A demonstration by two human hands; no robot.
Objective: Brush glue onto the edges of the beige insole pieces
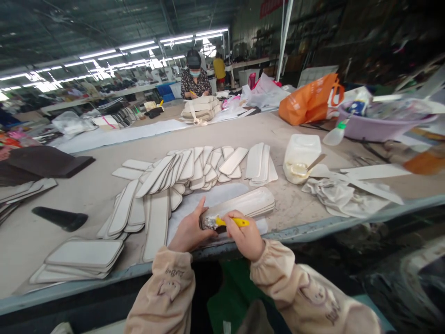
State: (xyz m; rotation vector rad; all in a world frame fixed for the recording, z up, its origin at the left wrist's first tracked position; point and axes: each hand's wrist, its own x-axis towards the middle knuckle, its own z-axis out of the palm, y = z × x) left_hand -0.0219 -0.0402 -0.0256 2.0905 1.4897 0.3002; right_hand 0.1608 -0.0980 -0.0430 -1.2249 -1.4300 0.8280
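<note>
My right hand (245, 235) grips a small brush with a yellow handle (239, 222). Its bristles, coated in white paste, touch the near-left end of a stack of long pale panels with rounded corners (246, 203). Around that same end my left hand (191, 229) is closed, thumb on the far side and fingers at the near edge. The stack lies tilted on a pale sheet (229, 191) by the table's front edge. Just beyond and to the left, many similar panels (187, 164) spread in overlapping rows.
A cut-open white jug (302, 153) with paste and a stick stands right, near a crumpled cloth (344, 197). A dark cone-shaped object (60, 218) and more panels (81, 255) lie left. Behind are an orange bag (306, 104), a purple basin (382, 123) and a seated person (195, 83).
</note>
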